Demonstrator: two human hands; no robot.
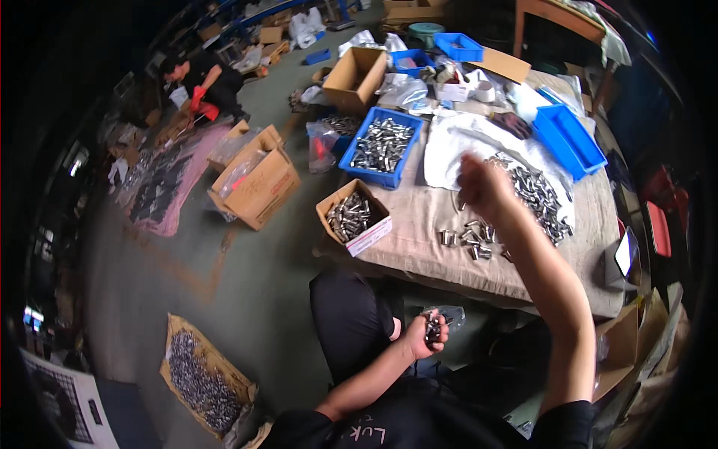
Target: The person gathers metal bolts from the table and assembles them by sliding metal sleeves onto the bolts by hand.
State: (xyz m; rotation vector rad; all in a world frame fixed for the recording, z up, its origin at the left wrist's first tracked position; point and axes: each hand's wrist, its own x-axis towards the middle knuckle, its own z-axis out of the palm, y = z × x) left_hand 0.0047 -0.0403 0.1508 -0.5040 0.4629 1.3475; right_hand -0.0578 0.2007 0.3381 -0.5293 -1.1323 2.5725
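Low over my lap, my left hand (pixel 428 334) is closed around several small dark and shiny metal pieces (pixel 433 327). A clear plastic bag (pixel 453 317) sticks out past its fingers. My right hand (pixel 482 187) reaches over the table, smeared by motion, so I cannot tell whether its fingers hold anything. Beside it, a heap of short shiny metal tubes (pixel 535 194) lies on a white sheet (pixel 445 153). Several loose metal tubes (pixel 473 239) are scattered on the cloth-covered table (pixel 407 239), nearer to me.
A blue bin (pixel 396 179) and a small carton (pixel 359 243), both full of metal parts, stand at the table's left. An unfilled blue bin (pixel 572 142) sits right. Cartons (pixel 258 187) and a cardboard tray of parts (pixel 243 385) rest on the floor. Another person (pixel 209 86) crouches far left.
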